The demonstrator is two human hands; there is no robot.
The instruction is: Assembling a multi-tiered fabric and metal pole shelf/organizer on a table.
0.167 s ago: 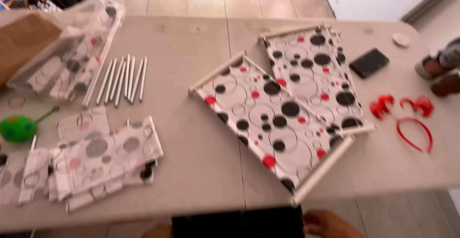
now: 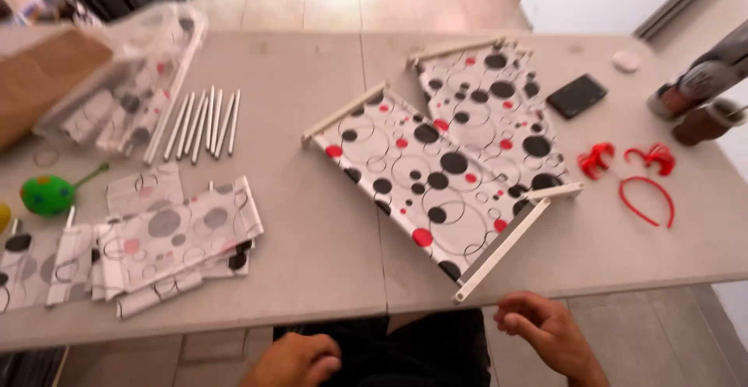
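Note:
Two fabric panels with black and red circles lie on the grey table (image 2: pixel 312 254), each stretched between white rods. The nearer panel (image 2: pixel 425 180) runs diagonally, and its lower rod (image 2: pixel 502 250) reaches the table's front edge. The farther panel (image 2: pixel 491 110) overlaps it on the right. My right hand (image 2: pixel 545 332) hovers below the table edge, close to that rod's end, with loosely curled fingers and nothing in it. My left hand (image 2: pixel 296 360) is a loose fist over my lap, holding nothing.
Folded pieces of the same fabric (image 2: pixel 167 243) lie at the front left. Several white rods (image 2: pixel 202 126) rest beside a clear plastic bag (image 2: pixel 128 83) and a cardboard box (image 2: pixel 43 79). A green toy (image 2: pixel 47 194), black phone (image 2: pixel 576 95), red plastic pieces (image 2: pixel 647 188) and bottles (image 2: pixel 701 98) also sit here.
Both hands have risen into view below the table's front edge; the view has shifted slightly. The panels have not moved.

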